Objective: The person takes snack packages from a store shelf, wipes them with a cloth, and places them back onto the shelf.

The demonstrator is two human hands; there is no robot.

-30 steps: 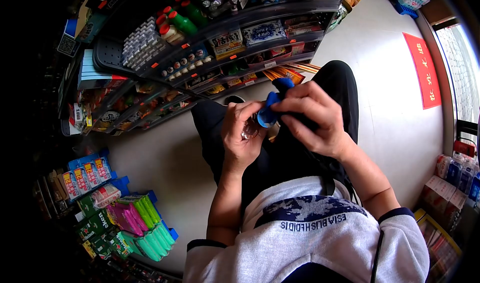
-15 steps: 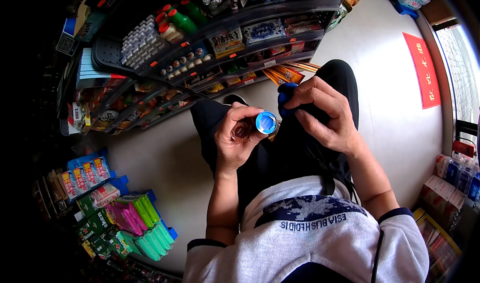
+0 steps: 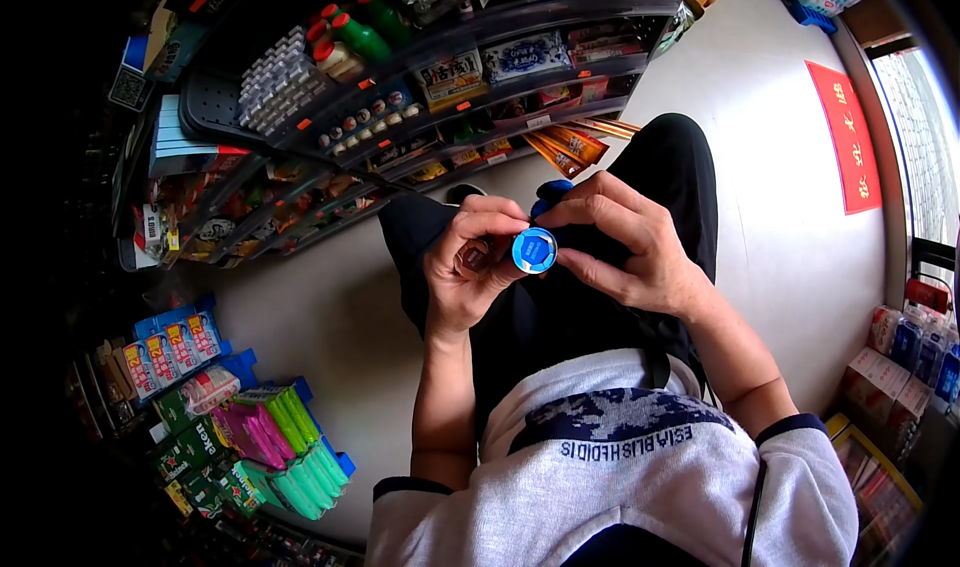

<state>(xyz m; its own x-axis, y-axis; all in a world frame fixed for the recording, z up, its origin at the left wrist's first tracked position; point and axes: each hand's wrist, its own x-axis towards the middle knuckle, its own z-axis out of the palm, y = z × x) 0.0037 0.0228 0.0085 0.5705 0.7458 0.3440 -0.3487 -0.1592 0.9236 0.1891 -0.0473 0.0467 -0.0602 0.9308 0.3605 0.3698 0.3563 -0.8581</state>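
My left hand point(image 3: 462, 272) is closed around a small cylinder with a bright blue round end point(image 3: 535, 251), its rim whitish, facing up at me. A second piece with a brown end point(image 3: 474, 256) sits in the same grip, nearer the palm. My right hand point(image 3: 630, 242) is closed on a dark blue, soft-looking bunched piece, perhaps a cloth point(image 3: 551, 196), which shows beyond the index finger. The right thumb and index fingertips come up against the blue-ended cylinder. Both hands are above the dark trousers point(image 3: 680, 177) of my lap.
Ahead is a curved shelf rack point(image 3: 400, 117) of packaged goods and bottles. Orange packets point(image 3: 568, 149) jut out low on it. To the left are stacked cartons point(image 3: 175, 352) and green and pink packs point(image 3: 290, 447). A red floor mat point(image 3: 842, 139) lies by the door, right.
My right hand has moved left, bringing its fingertips and the dark blue piece to the blue-ended cylinder. The left hand has shifted only slightly, keeping its hold.
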